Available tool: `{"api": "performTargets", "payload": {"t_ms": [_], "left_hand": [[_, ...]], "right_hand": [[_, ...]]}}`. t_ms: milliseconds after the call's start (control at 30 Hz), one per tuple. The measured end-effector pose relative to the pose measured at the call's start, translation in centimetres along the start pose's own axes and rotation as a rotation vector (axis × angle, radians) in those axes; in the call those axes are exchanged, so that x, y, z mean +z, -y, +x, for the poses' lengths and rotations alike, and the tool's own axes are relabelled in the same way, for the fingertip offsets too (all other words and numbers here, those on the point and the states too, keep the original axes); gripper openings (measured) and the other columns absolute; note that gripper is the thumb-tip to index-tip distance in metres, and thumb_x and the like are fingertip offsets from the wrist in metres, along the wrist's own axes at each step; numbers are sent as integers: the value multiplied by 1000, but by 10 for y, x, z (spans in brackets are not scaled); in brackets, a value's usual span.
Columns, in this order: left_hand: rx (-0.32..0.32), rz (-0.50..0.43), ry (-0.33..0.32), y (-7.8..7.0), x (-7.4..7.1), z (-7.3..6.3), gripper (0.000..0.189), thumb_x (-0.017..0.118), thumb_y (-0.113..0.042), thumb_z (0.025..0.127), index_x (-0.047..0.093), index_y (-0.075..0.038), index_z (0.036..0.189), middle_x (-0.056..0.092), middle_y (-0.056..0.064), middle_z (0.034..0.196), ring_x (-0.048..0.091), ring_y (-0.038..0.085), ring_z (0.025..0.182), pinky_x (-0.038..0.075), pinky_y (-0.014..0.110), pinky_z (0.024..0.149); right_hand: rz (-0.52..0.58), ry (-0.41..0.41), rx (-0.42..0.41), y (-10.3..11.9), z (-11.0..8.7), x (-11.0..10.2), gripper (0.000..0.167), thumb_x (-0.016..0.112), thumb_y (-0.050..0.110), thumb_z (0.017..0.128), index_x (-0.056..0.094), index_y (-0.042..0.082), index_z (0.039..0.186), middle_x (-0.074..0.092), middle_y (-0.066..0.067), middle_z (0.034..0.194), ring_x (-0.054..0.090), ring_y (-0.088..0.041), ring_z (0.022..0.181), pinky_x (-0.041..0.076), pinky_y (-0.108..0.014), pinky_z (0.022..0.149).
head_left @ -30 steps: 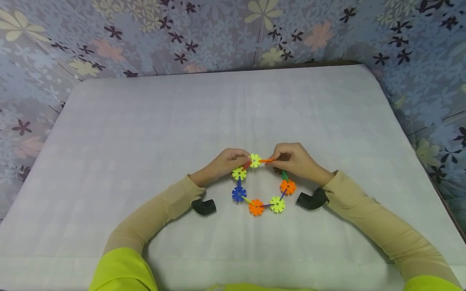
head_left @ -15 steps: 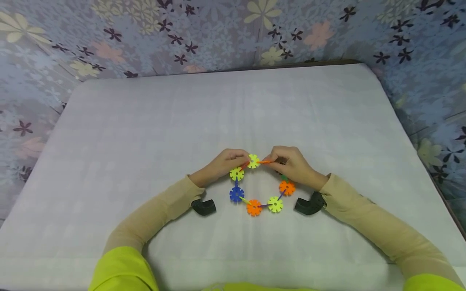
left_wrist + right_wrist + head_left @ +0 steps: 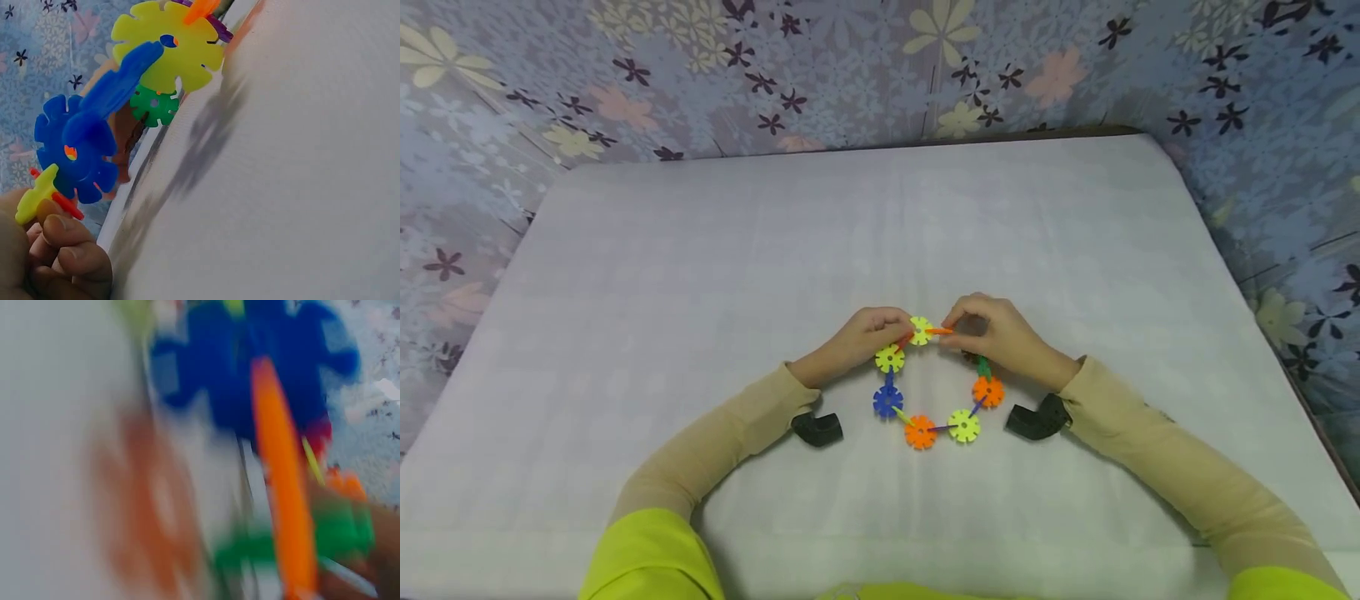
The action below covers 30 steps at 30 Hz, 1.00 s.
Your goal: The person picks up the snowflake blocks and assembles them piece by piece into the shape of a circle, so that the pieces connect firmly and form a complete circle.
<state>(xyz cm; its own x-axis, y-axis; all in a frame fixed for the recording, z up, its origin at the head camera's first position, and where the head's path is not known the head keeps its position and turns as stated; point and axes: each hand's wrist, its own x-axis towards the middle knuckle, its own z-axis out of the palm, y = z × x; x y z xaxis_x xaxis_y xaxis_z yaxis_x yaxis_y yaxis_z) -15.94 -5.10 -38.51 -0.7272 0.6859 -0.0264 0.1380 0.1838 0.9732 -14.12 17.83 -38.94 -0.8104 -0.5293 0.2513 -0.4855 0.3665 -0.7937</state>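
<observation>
A ring-shaped chain of slotted plastic snowflake discs lies between my two hands. My left hand [image 3: 877, 331] pinches it at the red disc [image 3: 904, 341], beside the top yellow disc [image 3: 921, 331]. My right hand [image 3: 1003, 337] has thumb and index finger on either side of an edge-on orange disc [image 3: 938, 331] joined to that yellow one. A blue disc [image 3: 888, 402], a lower orange disc [image 3: 921, 432] and a green disc [image 3: 983, 367] also belong to the chain. A dark disc is partly hidden under my right hand. The right wrist view is blurred.
A white-covered table [image 3: 737, 250] stretches out around the hands, its far edge against a flower-patterned wall covering [image 3: 850, 75]. Black curved pieces sit at both wrists, the left one [image 3: 817, 429] and the right one [image 3: 1037, 418].
My right fingers have slid along the orange disc and parted slightly. The chain has shifted a little left, and its lower discs have moved slightly nearer me. My left hand keeps its hold.
</observation>
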Motion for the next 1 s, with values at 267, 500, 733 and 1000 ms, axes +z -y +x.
{"api": "performTargets", "payload": {"t_ms": [267,500,733,1000], "left_hand": [[-8,2,-29,13,-2,5,23,46,-14,95,56,1,79,47,5,64,40,16,59,35,25,60],[-28,-3,-43,12,-1,2,22,47,-12,94,57,1,80,48,4,65,41,15,60,36,24,61],[-57,-12,-29,13,4,-1,22,46,-12,94,57,1,81,49,4,64,41,13,59,36,23,60],[-46,9,-23,10,0,-1,22,46,-13,95,58,1,82,48,3,64,40,14,59,36,23,60]], "right_hand": [[144,522,403,0,2,-47,25,62,20,85,57,1,100,58,-6,75,53,-20,67,43,-32,64],[496,419,449,-17,2,-34,23,51,9,91,52,-9,106,59,-15,76,55,-18,60,48,-30,57],[571,239,480,-17,-6,-18,24,54,13,91,55,-6,106,59,-16,87,54,-17,62,48,-29,57],[591,178,434,-12,-5,-20,18,56,8,89,58,-7,98,57,-14,71,51,-17,55,46,-28,51]]}}
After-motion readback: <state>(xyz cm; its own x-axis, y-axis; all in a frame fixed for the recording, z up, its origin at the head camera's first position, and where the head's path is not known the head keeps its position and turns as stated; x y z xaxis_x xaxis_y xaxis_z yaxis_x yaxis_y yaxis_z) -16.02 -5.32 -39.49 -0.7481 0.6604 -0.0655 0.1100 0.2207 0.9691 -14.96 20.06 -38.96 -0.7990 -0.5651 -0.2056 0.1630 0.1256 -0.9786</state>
